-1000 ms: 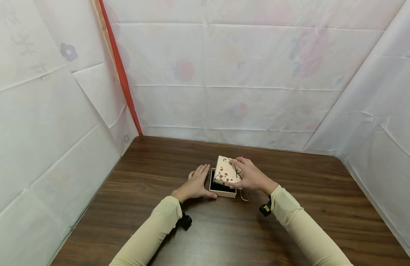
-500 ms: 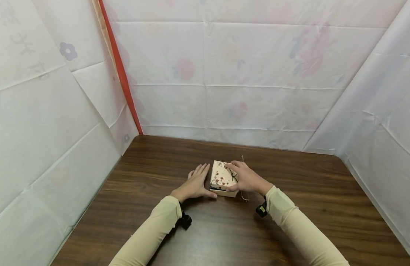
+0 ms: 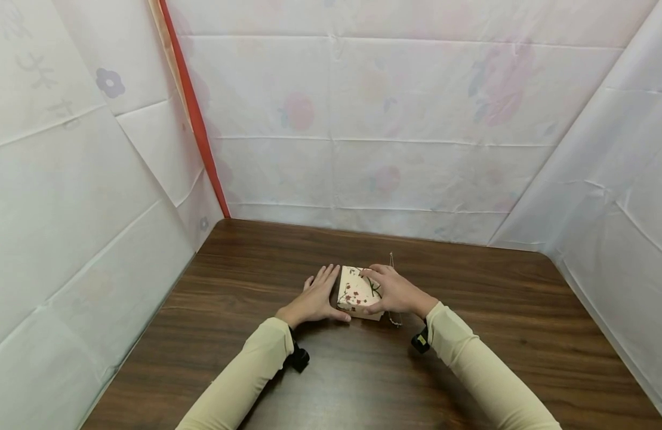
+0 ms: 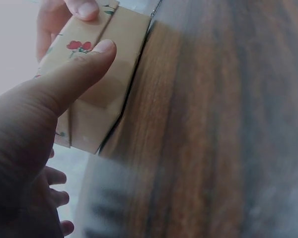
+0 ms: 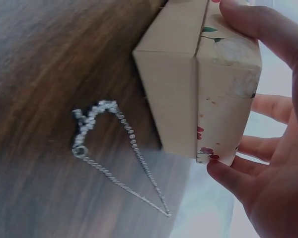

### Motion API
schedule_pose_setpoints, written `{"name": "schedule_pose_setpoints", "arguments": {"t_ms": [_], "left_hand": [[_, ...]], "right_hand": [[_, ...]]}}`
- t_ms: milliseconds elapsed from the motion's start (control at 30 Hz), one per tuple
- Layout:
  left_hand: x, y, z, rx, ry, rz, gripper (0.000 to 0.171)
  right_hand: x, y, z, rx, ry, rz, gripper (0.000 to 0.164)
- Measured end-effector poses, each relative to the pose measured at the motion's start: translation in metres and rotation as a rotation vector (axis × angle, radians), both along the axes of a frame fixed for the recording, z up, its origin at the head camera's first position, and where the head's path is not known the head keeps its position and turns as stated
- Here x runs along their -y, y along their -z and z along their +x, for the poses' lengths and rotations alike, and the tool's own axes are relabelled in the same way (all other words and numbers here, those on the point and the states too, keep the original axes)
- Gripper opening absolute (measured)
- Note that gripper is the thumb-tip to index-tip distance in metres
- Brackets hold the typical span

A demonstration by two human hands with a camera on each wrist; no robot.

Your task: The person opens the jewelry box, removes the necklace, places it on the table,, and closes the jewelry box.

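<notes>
A small cream jewellery box stands on the table, its lid (image 3: 352, 289) printed with red flowers and dark branches. Below the lid, the plain base (image 5: 171, 99) shows as a band in both wrist views. My right hand (image 3: 400, 292) grips the lid from the right, thumb at the near side and fingers over the top and far side. With fingers straight along the left side, my left hand (image 3: 314, 301) lays its thumb against the box's front. Right of the box lies a silver chain (image 5: 134, 144) with clear stones. The box's inside is hidden.
The dark wood table (image 3: 245, 263) reaches back to a white patterned sheet (image 3: 331, 119). Similar sheets hang at left and right. A red strip (image 3: 199, 128) runs down the left back corner. A black camera sits on each wrist.
My right hand has brought the lid down and leftward onto the base, covering the black interior that showed earlier. The left hand has stayed nearly still beside the box.
</notes>
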State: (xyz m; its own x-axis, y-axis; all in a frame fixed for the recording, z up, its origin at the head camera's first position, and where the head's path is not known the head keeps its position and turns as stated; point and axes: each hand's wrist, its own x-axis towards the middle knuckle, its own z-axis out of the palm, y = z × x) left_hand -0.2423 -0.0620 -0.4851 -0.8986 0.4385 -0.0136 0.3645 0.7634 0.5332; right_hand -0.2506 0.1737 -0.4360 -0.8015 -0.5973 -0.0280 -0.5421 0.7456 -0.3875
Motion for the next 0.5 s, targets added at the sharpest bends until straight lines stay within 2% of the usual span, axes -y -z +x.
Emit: {"name": "schedule_pose_setpoints", "arguments": {"t_ms": [267, 500], "left_hand": [[-0.002, 0.000, 0.002, -0.017, 0.007, -0.002, 0.126], [0.000, -0.001, 0.003, -0.013, 0.005, 0.006, 0.120]], "right_hand": [[-0.003, 0.009, 0.002, 0.060, 0.016, -0.016, 0.093], [-0.019, 0.014, 0.003, 0.087, 0.091, -0.096, 0.098]]}}
